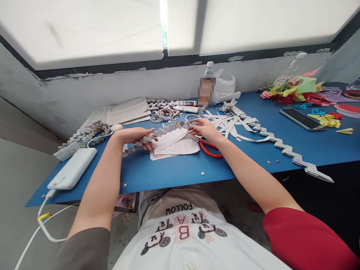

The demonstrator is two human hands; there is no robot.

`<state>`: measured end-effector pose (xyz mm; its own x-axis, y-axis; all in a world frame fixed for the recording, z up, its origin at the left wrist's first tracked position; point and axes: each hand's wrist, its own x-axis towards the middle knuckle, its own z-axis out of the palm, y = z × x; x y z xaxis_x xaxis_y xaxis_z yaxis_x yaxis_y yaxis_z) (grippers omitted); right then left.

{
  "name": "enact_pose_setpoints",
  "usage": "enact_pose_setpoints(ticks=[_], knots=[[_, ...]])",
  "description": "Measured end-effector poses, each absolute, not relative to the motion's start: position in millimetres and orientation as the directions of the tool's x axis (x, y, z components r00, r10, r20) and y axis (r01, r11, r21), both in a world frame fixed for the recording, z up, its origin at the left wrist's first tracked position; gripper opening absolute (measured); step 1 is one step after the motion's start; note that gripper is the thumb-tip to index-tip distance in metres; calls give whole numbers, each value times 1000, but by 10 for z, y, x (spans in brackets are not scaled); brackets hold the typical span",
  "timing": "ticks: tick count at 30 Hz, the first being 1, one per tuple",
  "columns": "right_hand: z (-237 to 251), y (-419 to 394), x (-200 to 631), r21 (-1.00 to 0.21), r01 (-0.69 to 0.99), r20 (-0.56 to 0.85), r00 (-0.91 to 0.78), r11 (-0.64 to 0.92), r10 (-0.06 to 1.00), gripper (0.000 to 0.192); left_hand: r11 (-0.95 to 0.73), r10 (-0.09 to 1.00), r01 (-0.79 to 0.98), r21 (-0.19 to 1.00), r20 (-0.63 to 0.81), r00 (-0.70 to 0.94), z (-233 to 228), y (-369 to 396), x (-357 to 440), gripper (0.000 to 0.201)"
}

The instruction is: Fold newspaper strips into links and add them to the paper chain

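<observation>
A zigzag chain of folded printed paper stretches between my two hands above the blue table. My left hand is closed around its left part, and a short tail hangs past the fingers. At the other end, the fingertips of my right hand pinch the chain. Under it lies a small stack of printed paper sheets. Red-handled scissors rest beside my right wrist, their blades hidden. Loose white paper strips are spread beyond my right hand.
Another folded paper chain runs to the table's right front edge. A white power bank with a cable sits left. Newspapers and a bottle are at the back. A phone and coloured paper pieces lie right.
</observation>
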<state>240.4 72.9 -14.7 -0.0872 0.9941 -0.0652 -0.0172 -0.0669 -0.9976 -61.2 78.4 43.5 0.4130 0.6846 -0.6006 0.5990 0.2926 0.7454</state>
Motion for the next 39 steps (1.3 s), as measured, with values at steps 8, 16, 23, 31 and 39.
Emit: enact_pose_setpoints(ticks=[8,16,23,31,39], knots=[[-148,791,2477,-996,-56,-76,-10,-77,997,21,368,720,585,722,-620,312,514,807,-866,44],[-164,822,2483,-988,-140,-67,15,-64,998,19,241,850,723,647,-501,165,540,845,-1015,50],[-182,830,2526,-992,-109,-59,-18,-60,998,15,146,985,836,529,-154,-75,544,871,-1139,38],[-161,789,2516,-989,-29,-145,-90,-148,985,16,169,986,861,480,-79,-149,447,951,-1276,40],[-157,799,2553,-983,-5,-184,-53,-185,981,15,267,950,663,699,-305,-62,436,938,-1450,46]])
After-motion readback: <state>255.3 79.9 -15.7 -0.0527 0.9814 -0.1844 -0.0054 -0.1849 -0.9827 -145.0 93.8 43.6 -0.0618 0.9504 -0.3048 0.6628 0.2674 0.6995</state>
